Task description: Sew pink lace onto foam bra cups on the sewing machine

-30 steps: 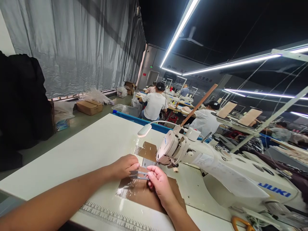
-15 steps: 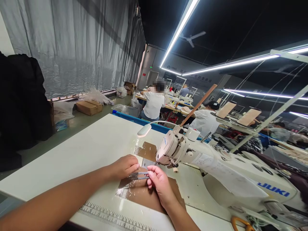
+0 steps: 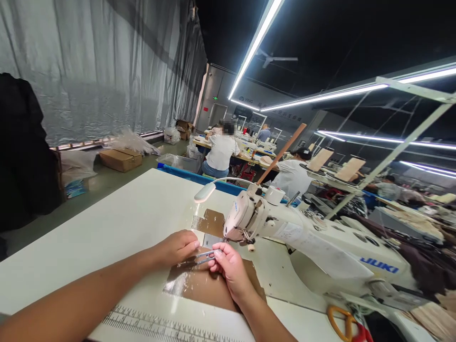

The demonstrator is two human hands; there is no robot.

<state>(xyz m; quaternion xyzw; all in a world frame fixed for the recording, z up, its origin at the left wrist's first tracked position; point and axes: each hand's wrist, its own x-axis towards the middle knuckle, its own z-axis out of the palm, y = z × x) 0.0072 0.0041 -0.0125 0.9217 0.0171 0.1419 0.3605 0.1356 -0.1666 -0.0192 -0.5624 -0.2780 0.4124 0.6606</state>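
Note:
My left hand (image 3: 176, 248) and my right hand (image 3: 228, 268) meet on the white sewing table (image 3: 107, 228), just in front of the needle end of a white JUKI sewing machine (image 3: 285, 232). Between them lies a small metal tool like thread snips or tweezers (image 3: 202, 257); the left fingers pinch one end and the right fingers pinch the other. Both hands rest over a brown patch covered in shiny tape (image 3: 206, 285). What lies under the needle is hidden.
A gooseneck lamp (image 3: 204, 192) bends over the machine head. A printed ruler (image 3: 153, 325) runs along the table's near edge. Orange-handled scissors (image 3: 340, 323) lie at the right. Other people sit at machines behind. Cardboard boxes (image 3: 119, 159) stand by a grey curtain.
The camera has shifted, so everything sits slightly further left. My hands stay pinched on the small metal tool, whose blades now look a little more apart.

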